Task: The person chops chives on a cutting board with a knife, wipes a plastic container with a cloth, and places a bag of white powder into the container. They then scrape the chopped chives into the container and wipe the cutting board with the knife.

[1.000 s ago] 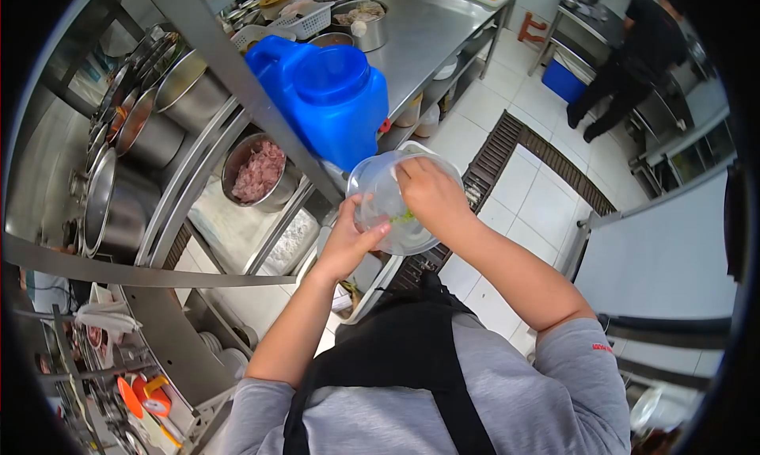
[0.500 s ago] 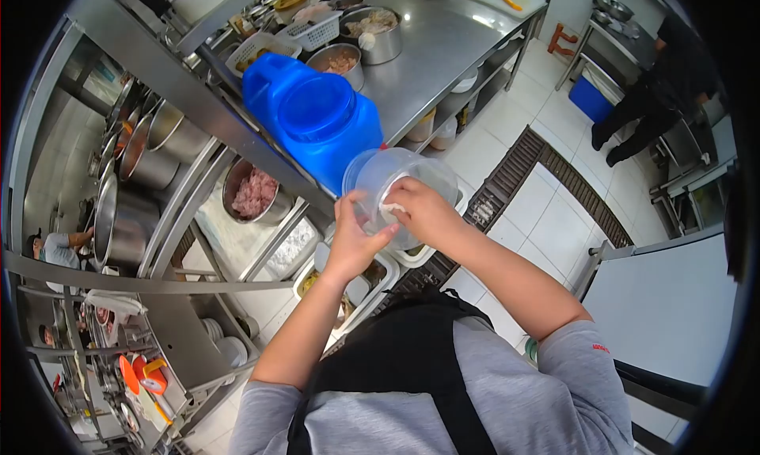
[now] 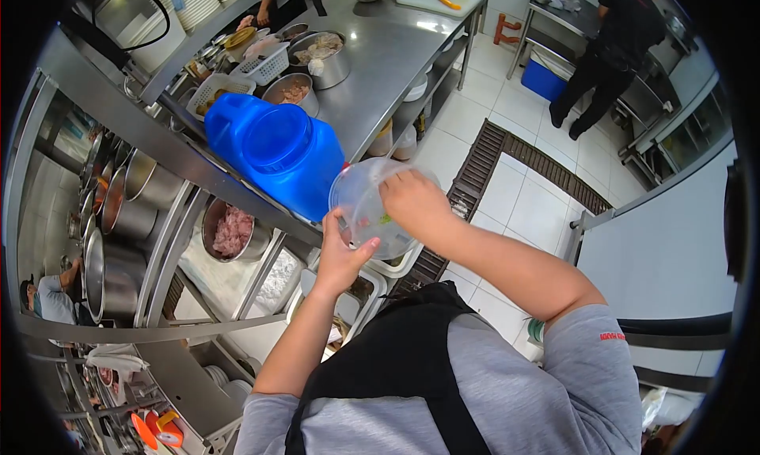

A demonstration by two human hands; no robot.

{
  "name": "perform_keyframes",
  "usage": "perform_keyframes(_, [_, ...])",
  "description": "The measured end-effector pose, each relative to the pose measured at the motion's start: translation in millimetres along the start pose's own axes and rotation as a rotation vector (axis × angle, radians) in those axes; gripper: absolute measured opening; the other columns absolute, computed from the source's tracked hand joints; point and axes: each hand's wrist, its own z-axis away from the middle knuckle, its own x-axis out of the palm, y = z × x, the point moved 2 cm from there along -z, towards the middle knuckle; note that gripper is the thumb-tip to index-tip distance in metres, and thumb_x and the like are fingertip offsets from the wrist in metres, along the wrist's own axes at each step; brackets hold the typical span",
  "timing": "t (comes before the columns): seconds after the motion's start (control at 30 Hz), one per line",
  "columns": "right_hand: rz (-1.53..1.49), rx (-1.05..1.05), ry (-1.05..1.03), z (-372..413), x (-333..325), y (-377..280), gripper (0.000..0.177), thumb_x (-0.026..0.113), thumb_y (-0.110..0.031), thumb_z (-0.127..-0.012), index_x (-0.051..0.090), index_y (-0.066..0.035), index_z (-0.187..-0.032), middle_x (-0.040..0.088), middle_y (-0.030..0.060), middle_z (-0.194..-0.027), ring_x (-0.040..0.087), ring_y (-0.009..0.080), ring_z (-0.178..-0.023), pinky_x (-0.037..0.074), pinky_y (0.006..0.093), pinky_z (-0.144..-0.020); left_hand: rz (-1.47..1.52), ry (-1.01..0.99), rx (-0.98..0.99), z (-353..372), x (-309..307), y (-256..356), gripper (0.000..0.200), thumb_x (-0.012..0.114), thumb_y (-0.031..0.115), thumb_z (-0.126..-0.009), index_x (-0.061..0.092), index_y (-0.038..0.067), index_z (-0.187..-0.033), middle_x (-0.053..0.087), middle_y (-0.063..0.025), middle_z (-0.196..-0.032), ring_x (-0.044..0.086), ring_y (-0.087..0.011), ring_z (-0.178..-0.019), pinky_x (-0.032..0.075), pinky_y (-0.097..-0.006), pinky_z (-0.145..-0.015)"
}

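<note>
A clear round plastic container (image 3: 360, 190) is held up in front of me, beside a blue plastic jug (image 3: 289, 158) with a blue lid. My left hand (image 3: 342, 257) grips its near left side, thumb and fingers on the wall. My right hand (image 3: 413, 204) reaches over the container's right part with its fingers bent inward; whatever they hold, if anything, is hidden. Something small and green shows through the clear plastic below the right fingers. The jug stands on the corner of a steel counter (image 3: 388, 59).
Pots of meat (image 3: 321, 59) and white baskets (image 3: 265, 63) stand behind the jug. A bowl of minced meat (image 3: 233, 232) sits lower left. A cutting board (image 3: 412, 5) bears a yellow-handled knife. Another person (image 3: 609, 59) stands upper right. A steel post (image 3: 103, 75) crosses the left.
The view has shifted, so the surroundings sit further left. My right hand has moved up and over the container, and its fingers have left the white material they were pinching.
</note>
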Motion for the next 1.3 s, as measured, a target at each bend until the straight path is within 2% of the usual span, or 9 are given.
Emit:
perform_keyframes(0.2, [-0.285,0.266,-0.206,15,-3,-7,0.014,0.06,-0.008,-0.084,0.067,0.002,-0.09,0.067,0.0167,-0.1,0.066,0.033,-0.095,0.055,0.0416,-0.077,0.196,-0.043,0.041,7,8,8,0.089,0.082,0.014,-0.076,0.025,0.002,-0.144,0.03,-0.0111,-0.139,0.045,-0.0264,-0.131,0.042,-0.0391,-0.108])
perform_keyframes(0.37, [-0.766,0.206,0.024,13,-30,-41,0.018,0.059,-0.011,-0.087,0.066,-0.001,-0.1,0.067,0.0169,-0.107,0.066,0.0357,-0.097,0.054,0.0466,-0.081,0.128,-0.197,0.195,0,-1,8,0.108,0.091,0.025,-0.067,0.022,0.003,-0.147,0.029,-0.0111,-0.14,0.042,-0.0272,-0.132,0.042,-0.0388,-0.107])
perform_keyframes(0.47, [-0.565,0.193,-0.234,48,-46,-49,0.02,0.06,-0.012,-0.086,0.066,-0.002,-0.103,0.066,0.0149,-0.108,0.065,0.0352,-0.098,0.054,0.0454,-0.082,-0.279,-0.292,0.421,4,5,16,0.119,0.096,0.031,-0.06,0.021,0.004,-0.148,0.026,-0.0101,-0.142,0.04,-0.0281,-0.134,0.047,-0.0413,-0.105])
perform_keyframes(0.53, [-0.383,0.135,-0.111,77,-61,-47,0.02,0.06,-0.014,-0.086,0.066,-0.003,-0.101,0.065,0.0133,-0.107,0.065,0.0329,-0.099,0.054,0.043,-0.082,0.066,-0.374,0.162,14,21,13,0.123,0.097,0.033,-0.056,0.02,0.006,-0.148,0.022,-0.0088,-0.143,0.04,-0.0278,-0.134,0.053,-0.0441,-0.1])
perform_keyframes(0.7, [-0.113,0.414,0.38,153,-170,-85,0.031,0.074,-0.001,-0.069,0.065,-0.003,-0.099,0.064,0.011,-0.1,0.064,0.0296,-0.093,0.054,0.0409,-0.079,0.062,-0.579,0.163,42,73,31,0.107,0.095,0.012,-0.058,0.028,0.009,-0.141,0.019,-0.0099,-0.145,0.047,-0.0301,-0.132,0.057,-0.0433,-0.096])
perform_keyframes(0.8, [0.013,0.631,0.456,233,-195,-109,0.042,0.078,0.004,-0.061,0.065,-0.004,-0.1,0.064,0.0112,-0.101,0.063,0.0305,-0.091,0.054,0.0401,-0.078,0.033,-0.707,0.088,72,111,37,0.106,0.093,0.02,-0.062,0.028,0.01,-0.145,0.024,-0.0059,-0.145,0.046,-0.0288,-0.133,0.058,-0.0427,-0.093])
perform_keyframes(0.9, [0.22,0.62,0.326,307,-186,-142,0.03,0.069,-0.008,-0.075,0.066,-0.003,-0.105,0.065,0.0124,-0.104,0.062,0.0304,-0.094,0.053,0.0402,-0.081,-0.031,-0.913,0.097,118,156,42,0.093,0.089,0.008,-0.064,0.032,0.01,-0.138,0.023,-0.0118,-0.144,0.044,-0.0293,-0.129,0.057,-0.0408,-0.092])
perform_keyframes(1.1, [0.418,1.456,0.024,442,-164,-242,0.018,0.06,-0.01,-0.078,0.064,0.0,-0.093,0.067,0.0155,-0.097,0.065,0.0322,-0.097,0.055,0.0408,-0.083,-0.178,-1.264,0.333,279,257,24,0.091,0.083,0.001,-0.067,0.029,0.005,-0.139,0.026,-0.0139,-0.14,0.046,-0.0345,-0.125,0.06,-0.0404,-0.086])
perform_keyframes(1.3, [0.283,1.872,0.367,600,-224,-414,0.018,0.058,-0.005,-0.077,0.063,0.004,-0.092,0.067,0.0201,-0.095,0.065,0.0366,-0.093,0.054,0.0422,-0.083,-0.087,-1.683,0.223,483,343,-18,0.085,0.082,0.001,-0.07,0.03,0.005,-0.137,0.026,-0.014,-0.139,0.047,-0.0354,-0.124,0.06,-0.0396,-0.087])
